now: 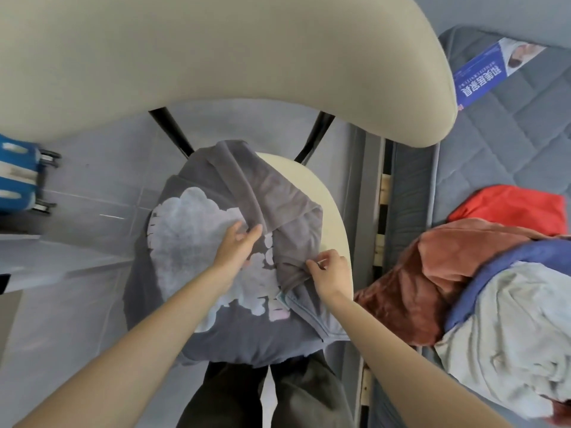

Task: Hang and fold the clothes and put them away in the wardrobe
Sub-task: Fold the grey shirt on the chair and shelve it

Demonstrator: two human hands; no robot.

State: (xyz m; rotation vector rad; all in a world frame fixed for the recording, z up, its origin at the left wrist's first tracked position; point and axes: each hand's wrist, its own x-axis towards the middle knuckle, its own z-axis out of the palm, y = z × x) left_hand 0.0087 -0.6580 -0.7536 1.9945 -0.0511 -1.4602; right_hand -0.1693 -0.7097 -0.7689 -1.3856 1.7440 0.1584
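Folding is the step in hand, judging from the head view: a grey top [247,329] lies spread over the seat of a cream chair [329,193], its lower part hanging off the seat's near edge and one side already turned in across the body. The left hand [236,244] sits over the middle of the seat, its fingers [255,231] and thumb closed on the edge of the turned-in flap. The right hand [332,270], at the seat's right rim, pinches a bunched ridge of the same cloth between curled fingers [318,262]. The next move likely calls for drawing that flap flat and square without letting the limp cloth slide off the rounded seat. The fabric is thin and matt, creasing in long soft folds, with a pale, cracked, cloud-like print. The seat is smooth and oval, under a broad curved backrest [216,57]. Right of the chair, on a quilted grey mattress [509,140], a heap of clothes [411,273] waits: rust velvet, red, blue and pale grey.
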